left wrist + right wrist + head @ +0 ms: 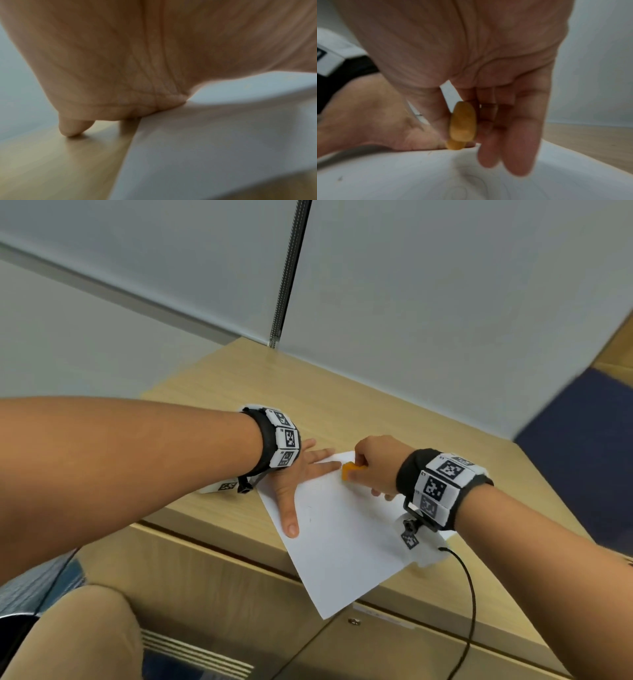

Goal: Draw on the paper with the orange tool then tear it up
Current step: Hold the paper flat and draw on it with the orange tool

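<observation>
A white sheet of paper (342, 539) lies skewed on the wooden desk (308, 395), one corner hanging over the front edge. My left hand (301, 474) lies flat with spread fingers on the sheet's far left corner, pressing it down. My right hand (373, 463) pinches a small orange tool (349, 469) between thumb and fingers, its tip on the paper (402, 175) near the far edge. The right wrist view shows the orange tool (462, 124) upright in the pinch, with faint pencil-like marks on the sheet below. In the left wrist view, the palm (137, 67) rests at the paper's (205, 148) edge.
Grey partition walls (411, 302) close off the desk at the back. A black cable (469, 594) runs from my right wrist over the desk's front. Drawer fronts (239, 594) sit below the edge, and my knee (85, 628) is at lower left.
</observation>
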`<state>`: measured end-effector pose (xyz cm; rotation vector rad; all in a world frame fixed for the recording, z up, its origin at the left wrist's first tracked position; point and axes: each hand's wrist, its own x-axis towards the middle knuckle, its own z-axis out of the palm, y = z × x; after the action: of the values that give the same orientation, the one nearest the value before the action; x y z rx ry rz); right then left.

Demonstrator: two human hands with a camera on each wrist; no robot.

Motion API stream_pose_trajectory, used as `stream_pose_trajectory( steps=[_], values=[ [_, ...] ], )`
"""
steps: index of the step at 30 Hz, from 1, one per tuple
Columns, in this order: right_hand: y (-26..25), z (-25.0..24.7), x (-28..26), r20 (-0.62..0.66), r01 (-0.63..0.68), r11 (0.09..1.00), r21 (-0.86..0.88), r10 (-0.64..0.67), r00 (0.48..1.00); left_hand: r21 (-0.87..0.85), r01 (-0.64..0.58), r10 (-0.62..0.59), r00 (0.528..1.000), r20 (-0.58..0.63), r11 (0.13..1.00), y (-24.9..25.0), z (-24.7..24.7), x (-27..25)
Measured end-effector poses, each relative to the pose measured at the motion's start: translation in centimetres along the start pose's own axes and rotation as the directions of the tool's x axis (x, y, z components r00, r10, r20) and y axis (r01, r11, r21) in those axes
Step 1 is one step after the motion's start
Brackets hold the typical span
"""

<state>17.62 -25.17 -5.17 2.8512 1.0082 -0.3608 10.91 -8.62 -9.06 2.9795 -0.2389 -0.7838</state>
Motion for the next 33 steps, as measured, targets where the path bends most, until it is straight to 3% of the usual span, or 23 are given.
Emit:
stream_pose_trajectory(
  steps=[1, 3, 7, 12, 18, 26, 33],
  values=[
    [0.5, 0.2, -0.4, -0.010, -0.037, 0.998, -0.046, 0.037, 0.999, 0.113, -0.012, 0.008, 0.999, 0.033, 0.994, -0.1, -0.1, -0.1],
    [1.4, 1.0, -1.5, -0.030, -0.082, 0.988, -0.134, 0.079, 0.996, 0.167, -0.004, -0.005, 0.998, 0.055, 0.986, -0.5, -0.1, 0.2],
    [2.0, 2.3, -3.2, -0.054, -0.111, 0.992, -0.061, 0.108, 0.993, 0.227, 0.017, -0.032, 0.998, 0.062, 0.974, 0.5, -0.6, -0.4],
    [2.5, 2.7, -3.8, -0.054, -0.006, 0.996, -0.086, 0.002, 0.999, 0.270, 0.046, -0.076, 0.992, 0.099, 0.962, 1.6, -0.7, -1.4],
    [2.7, 2.5, -4.1, -0.025, 0.114, 0.990, -0.080, -0.116, 0.993, 0.270, -0.005, 0.009, 1.000, -0.013, 0.963, 1.1, -2.3, -2.2],
    [1.0, 2.1, -4.2, -0.098, 0.239, 0.964, -0.117, -0.250, 0.963, 0.213, -0.002, -0.015, 0.997, 0.076, 0.977, -0.5, -1.4, 0.4],
    [-3.3, 1.5, -4.2, -0.015, 0.450, 0.885, 0.118, -0.451, 0.892, 0.262, -0.044, 0.024, 0.997, 0.080, 0.964, -0.3, -1.1, 0.4]
  ],
)
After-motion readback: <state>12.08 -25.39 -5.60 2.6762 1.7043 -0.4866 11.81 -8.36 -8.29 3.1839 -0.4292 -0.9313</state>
